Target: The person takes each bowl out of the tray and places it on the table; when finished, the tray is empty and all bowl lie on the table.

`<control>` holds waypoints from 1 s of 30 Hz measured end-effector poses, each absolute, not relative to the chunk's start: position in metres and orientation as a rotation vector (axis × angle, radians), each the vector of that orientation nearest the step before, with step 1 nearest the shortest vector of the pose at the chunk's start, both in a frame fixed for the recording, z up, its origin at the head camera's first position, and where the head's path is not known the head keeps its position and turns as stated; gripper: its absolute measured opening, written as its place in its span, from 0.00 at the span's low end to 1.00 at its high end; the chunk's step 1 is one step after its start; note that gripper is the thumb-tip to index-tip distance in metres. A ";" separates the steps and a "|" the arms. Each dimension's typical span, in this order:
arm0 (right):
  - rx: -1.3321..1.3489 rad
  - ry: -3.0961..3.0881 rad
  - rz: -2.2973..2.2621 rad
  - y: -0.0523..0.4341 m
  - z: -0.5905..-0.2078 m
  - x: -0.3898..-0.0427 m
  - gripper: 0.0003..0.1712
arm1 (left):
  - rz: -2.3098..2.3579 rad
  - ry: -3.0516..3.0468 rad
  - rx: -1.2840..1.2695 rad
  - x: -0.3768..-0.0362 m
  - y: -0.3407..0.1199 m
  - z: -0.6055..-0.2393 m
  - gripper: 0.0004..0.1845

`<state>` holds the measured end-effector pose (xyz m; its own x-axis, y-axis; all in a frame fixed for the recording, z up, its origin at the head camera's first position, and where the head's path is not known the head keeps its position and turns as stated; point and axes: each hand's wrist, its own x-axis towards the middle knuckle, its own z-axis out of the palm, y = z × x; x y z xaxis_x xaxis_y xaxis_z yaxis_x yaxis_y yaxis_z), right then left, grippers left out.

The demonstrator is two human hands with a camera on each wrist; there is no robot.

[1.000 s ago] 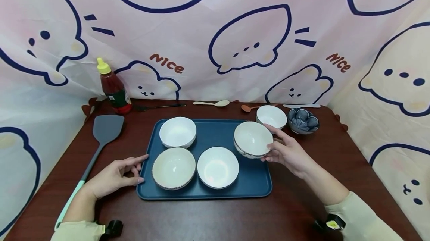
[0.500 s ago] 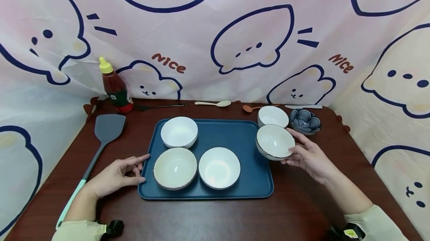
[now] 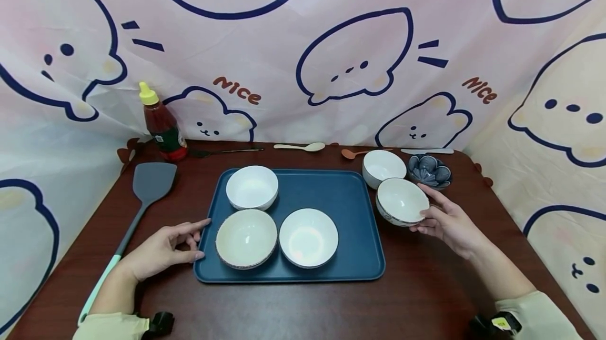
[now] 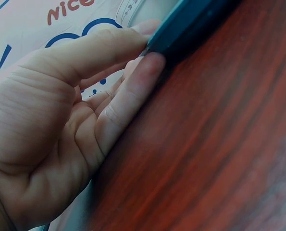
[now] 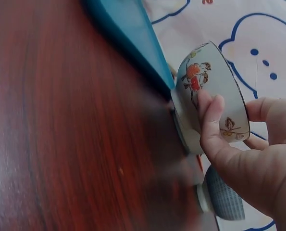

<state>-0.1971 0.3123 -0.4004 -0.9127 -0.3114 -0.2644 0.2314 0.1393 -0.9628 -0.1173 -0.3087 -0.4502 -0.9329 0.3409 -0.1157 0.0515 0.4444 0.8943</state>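
Screened-off booth: cartoon-print cloth (image 3: 274, 50), brown table (image 3: 312, 308)

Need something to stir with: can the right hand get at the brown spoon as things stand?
Probably not: the right hand grips the patterned bowl, and a white bowl stands between that hand and the brown spoon.

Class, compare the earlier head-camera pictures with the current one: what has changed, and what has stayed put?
The right hand has carried its bowl rightward, from over the tray to past its right edge. That bowl has not been let go. The left hand stayed touching the tray's left edge, and the three other bowls stayed on it.
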 end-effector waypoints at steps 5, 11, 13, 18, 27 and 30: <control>-0.059 1.987 -1.842 0.317 -0.404 -0.201 0.41 | 1.490 2.433 0.353 -0.117 -0.308 -0.451 0.36; -0.106 1.958 -1.863 0.322 -0.410 -0.202 0.41 | 1.488 2.426 0.351 -0.117 -0.308 -0.451 0.36; -0.123 1.943 -1.871 0.323 -0.413 -0.203 0.41 | 1.484 2.425 0.350 -0.117 -0.308 -0.451 0.36; -0.144 1.942 -1.861 0.323 -0.418 -0.202 0.41 | 1.484 2.423 0.360 -0.117 -0.309 -0.450 0.37; -0.159 1.951 -1.836 0.318 -0.420 -0.203 0.41 | 1.487 2.420 0.374 -0.116 -0.310 -0.451 0.37; -0.168 1.947 -1.838 0.318 -0.422 -0.202 0.40 | 1.482 2.428 0.385 -0.117 -0.310 -0.451 0.37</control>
